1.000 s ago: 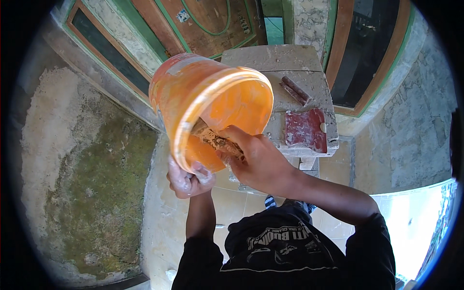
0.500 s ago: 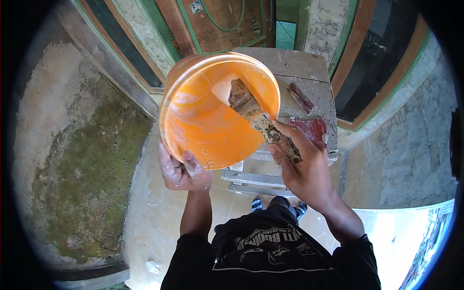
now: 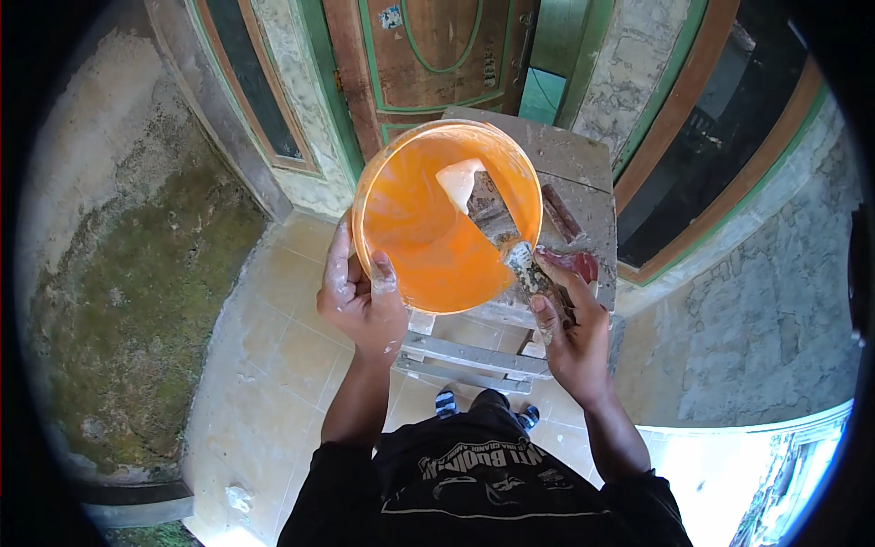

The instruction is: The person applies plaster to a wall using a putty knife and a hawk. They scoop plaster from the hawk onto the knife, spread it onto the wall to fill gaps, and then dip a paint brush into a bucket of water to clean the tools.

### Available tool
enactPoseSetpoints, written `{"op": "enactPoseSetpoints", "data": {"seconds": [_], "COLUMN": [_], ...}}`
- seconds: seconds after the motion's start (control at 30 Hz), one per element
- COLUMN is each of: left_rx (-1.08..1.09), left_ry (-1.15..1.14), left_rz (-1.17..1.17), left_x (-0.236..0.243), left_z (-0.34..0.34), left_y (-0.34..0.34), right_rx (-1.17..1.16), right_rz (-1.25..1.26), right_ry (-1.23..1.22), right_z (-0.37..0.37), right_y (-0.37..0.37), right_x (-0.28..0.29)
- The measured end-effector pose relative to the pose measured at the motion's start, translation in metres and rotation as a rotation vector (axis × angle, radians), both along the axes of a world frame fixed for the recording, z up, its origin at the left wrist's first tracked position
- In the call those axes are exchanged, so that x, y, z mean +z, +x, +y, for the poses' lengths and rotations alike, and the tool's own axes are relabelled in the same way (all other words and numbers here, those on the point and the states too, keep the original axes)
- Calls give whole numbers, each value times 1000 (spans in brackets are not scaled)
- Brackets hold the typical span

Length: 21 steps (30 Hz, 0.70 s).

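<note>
My left hand (image 3: 366, 305) grips the near-left rim of an orange bucket (image 3: 410, 214), thumb over the edge and fingers outside. The bucket is tilted so that its mouth faces me, with whitish smears on its inner wall. Closed around the handle of a putty knife (image 3: 527, 269), my right hand (image 3: 576, 337) is at the bucket's near-right rim. The worn blade reaches inside the bucket and carries a pale lump of putty (image 3: 458, 185) along its edge. Both hands have pale residue on them.
Behind the bucket stands a worn wooden table (image 3: 574, 150). On it lie a narrow bar-like piece (image 3: 563, 214) and a dark red flat tool (image 3: 579, 264), partly covered by my right hand. Wooden rails (image 3: 474, 356) run below. A brown door (image 3: 428, 68) is beyond; mossy ground (image 3: 137, 310) lies left.
The bucket has turned more squarely toward me and sits further right and lower in view. My left hand has shifted along its rim. More putty shows on the blade.
</note>
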<state>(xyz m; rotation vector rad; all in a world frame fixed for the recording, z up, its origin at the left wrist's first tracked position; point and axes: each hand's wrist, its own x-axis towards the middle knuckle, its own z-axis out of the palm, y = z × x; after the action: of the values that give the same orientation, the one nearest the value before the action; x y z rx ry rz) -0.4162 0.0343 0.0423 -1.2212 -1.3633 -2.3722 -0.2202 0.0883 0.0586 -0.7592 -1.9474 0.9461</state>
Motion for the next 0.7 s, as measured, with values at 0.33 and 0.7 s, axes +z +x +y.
{"op": "enactPoseSetpoints", "data": {"seconds": [0.33,0.7], "left_rx": [11,-35], "left_ry": [-282,-397], "left_rz": [-154,-348], "left_x": [52,50], "left_z": [15,54], "left_y": [-3,-24], "right_rx": [165,428], "right_rz": [291,444], "right_ry": [-315,-798], "right_z": [23,63], "right_y": [11,17], "right_x": [18,46]}}
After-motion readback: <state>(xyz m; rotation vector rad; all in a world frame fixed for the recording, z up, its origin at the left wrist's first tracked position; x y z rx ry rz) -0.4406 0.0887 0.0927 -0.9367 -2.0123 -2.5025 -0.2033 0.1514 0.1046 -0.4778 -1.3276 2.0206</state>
